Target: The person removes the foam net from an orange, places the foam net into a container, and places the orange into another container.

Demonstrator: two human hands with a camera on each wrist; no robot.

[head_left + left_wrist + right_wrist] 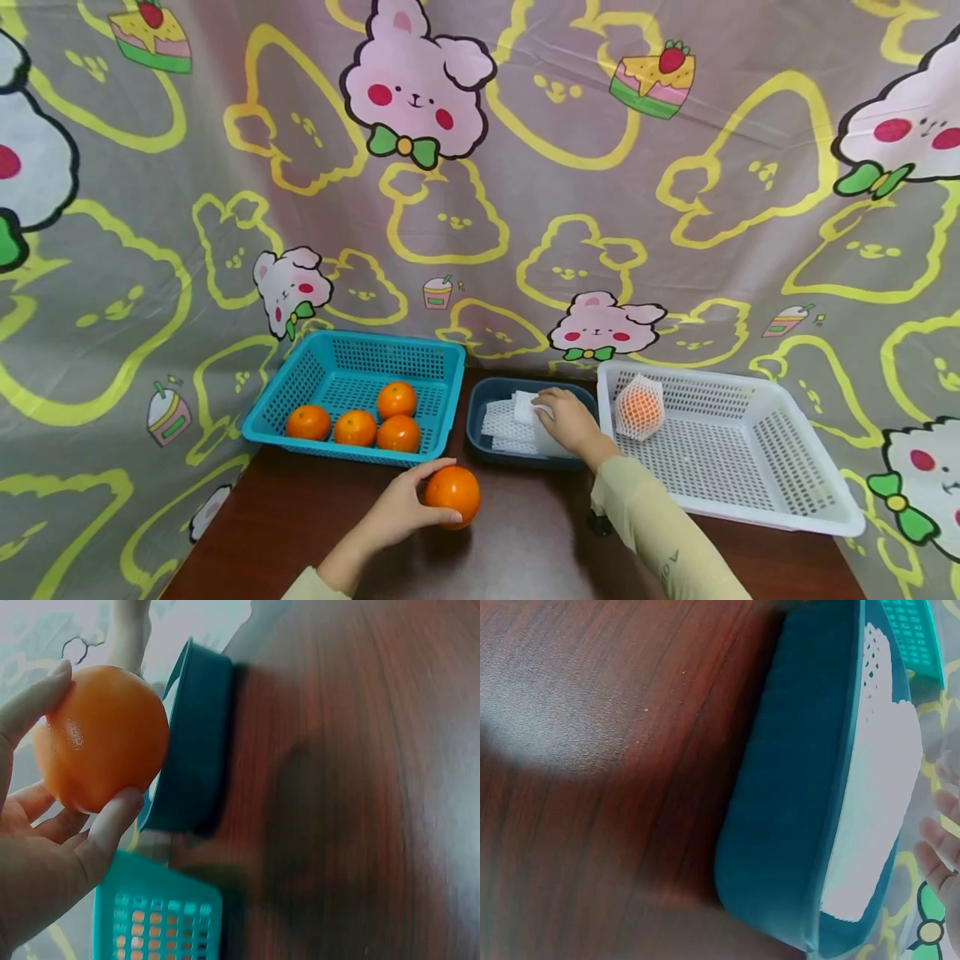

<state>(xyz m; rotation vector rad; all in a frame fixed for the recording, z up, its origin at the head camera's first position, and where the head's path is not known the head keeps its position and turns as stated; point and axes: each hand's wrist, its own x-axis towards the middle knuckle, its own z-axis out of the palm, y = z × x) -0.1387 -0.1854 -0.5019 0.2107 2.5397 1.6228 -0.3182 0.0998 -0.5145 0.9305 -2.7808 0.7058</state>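
My left hand (411, 503) grips an orange (453, 497) above the table, thumb and fingers around its side; the left wrist view shows the same orange (105, 739) up close. Over the dark blue tray (480, 442), my right hand (567, 421) pinches a white foam net (527, 407) at the top of the pile. More white foam nets (506, 425) lie flat in that tray. At the edge of the right wrist view, only some fingers of the right hand (943, 840) show, beyond the tray (799, 772).
A teal basket (442, 408) at left holds several oranges (356, 428). In the white basket (817, 508) at right sits one orange in a foam net (640, 408). A patterned curtain (480, 208) hangs behind the brown table (517, 542). Something small and black (600, 523) shows beneath the right sleeve.
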